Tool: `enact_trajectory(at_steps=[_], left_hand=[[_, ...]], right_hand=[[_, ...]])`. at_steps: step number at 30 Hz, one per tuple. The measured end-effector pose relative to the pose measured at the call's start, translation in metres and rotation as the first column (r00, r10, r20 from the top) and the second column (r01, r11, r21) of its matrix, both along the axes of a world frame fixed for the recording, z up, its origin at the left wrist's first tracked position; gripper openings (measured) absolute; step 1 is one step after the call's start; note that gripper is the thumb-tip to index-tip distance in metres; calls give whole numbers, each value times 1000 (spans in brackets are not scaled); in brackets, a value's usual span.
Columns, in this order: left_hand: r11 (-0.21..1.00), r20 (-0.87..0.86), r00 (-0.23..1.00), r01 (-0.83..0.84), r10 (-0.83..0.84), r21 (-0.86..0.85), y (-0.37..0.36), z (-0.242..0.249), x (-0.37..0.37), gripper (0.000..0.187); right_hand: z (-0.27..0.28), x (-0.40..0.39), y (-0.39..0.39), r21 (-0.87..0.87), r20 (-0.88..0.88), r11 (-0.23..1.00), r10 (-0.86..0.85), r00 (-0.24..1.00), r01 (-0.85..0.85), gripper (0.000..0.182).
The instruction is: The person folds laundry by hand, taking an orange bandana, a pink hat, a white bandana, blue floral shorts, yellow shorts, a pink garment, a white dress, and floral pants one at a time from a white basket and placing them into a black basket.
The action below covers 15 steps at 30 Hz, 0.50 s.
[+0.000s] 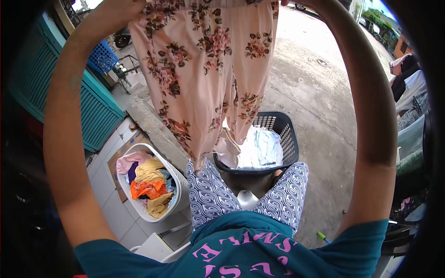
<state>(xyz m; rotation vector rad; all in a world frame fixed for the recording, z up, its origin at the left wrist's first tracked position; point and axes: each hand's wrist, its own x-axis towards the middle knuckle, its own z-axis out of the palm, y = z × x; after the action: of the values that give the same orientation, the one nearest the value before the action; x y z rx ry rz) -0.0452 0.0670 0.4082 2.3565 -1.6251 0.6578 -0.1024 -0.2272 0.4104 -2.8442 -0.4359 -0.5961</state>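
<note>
Pink floral trousers (208, 60) hang spread out in front of me, their gathered waistband at the top edge of the view. My left hand (127, 7) grips the waistband at its left end, and my right hand (303, 3) has hold of the other end; both are partly cut off by the frame. The trouser legs dangle down over my lap, one hem near my left knee. Behind them stands a dark grey plastic basket (289, 139) with white and light blue folded cloth (266, 148) in it.
On my left a white laundry basket (178, 183) holds heaped coloured clothes (150, 176). Teal louvred shutters (88, 106) and a blue crate (103, 56) are farther left. More clothes (410, 90) hang at the right edge. A green-tipped object (321, 235) lies on the ground.
</note>
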Motion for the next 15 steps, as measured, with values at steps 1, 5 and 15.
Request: enact_trajectory(at_steps=[1, 5, 15], left_hand=[[993, -27, 998, -55, 58, 105, -1, -15, 11, 34], [965, -261, 931, -231, 256, 122, -16, -53, 14, 22], [973, -179, 958, -209, 225, 102, -10, -58, 31, 23]], right_hand=[[-14, 3, -4, -17, -87, 1000, -2, 996, 0, 27], [-51, 10, -14, -83, -226, 985, -163, 960, 148, 33], [-61, -2, -48, 323, -235, 947, 79, 969, 1, 30]])
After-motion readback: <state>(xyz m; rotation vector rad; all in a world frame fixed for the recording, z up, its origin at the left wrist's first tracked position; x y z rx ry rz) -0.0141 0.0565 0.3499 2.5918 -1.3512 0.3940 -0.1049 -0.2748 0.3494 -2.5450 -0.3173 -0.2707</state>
